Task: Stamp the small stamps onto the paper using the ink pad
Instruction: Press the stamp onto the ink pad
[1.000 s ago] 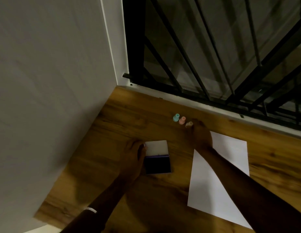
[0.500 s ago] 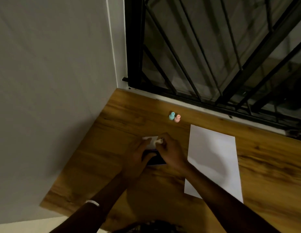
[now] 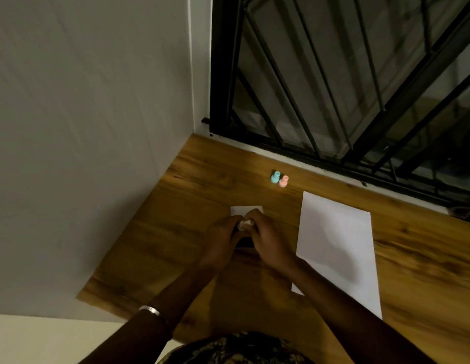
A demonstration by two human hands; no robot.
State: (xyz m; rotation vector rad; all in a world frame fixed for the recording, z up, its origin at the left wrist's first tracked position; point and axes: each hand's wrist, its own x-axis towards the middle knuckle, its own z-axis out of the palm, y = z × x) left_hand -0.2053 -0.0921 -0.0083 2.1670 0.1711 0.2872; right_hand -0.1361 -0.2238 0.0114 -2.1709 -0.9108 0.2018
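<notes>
A small pale stamp [image 3: 244, 224] sits between the fingertips of both hands, above the ink pad. My right hand [image 3: 268, 239] pinches it from the right and my left hand [image 3: 220, 239] touches it from the left. The ink pad [image 3: 244, 243] is mostly hidden under the hands; its open white lid [image 3: 245, 210] shows behind them. A white sheet of paper [image 3: 336, 240] lies to the right on the wooden table [image 3: 191, 195]. A teal stamp [image 3: 275, 177] and a pink stamp [image 3: 283, 181] stand upright side by side near the far edge.
A grey wall [image 3: 84, 127] borders the table on the left. A black metal window grille [image 3: 333, 88] runs along the far edge. A bracelet [image 3: 149, 309] is on my left wrist.
My right hand picked the pale stamp from beside the pink one and carried it to the ink pad. My left hand shifted from the pad's side up to the stamp.
</notes>
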